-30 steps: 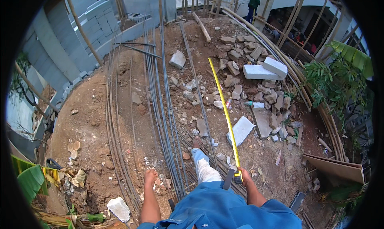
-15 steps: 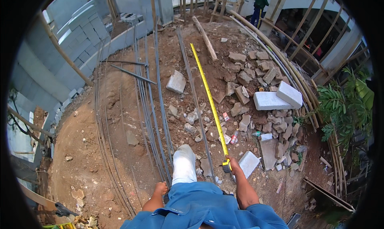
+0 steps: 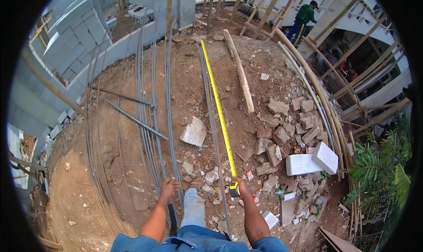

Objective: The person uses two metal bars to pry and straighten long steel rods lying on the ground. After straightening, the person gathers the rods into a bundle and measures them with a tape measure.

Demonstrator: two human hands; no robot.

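My right hand is closed round a yellow-and-black tape measure. Its yellow blade runs out straight and far ahead, close beside a thin bundle of steel rods. The blade's far end reaches near the top end of those rods. Low on the left, my left hand is held above the longer steel bars, its fingers loosely bent and slightly apart, with nothing seen in them. My foot stands between the two groups of bars.
Broken concrete chunks and white blocks lie to the right. A pale block and a wooden pole rest on the dirt ahead. Bamboo poles edge the right side. A person in green stands at the far right.
I have moved forward. My right hand has carried the tape measure ahead, its blade now nearer the thin rods. My left hand has risen forward and loosened from a fist.
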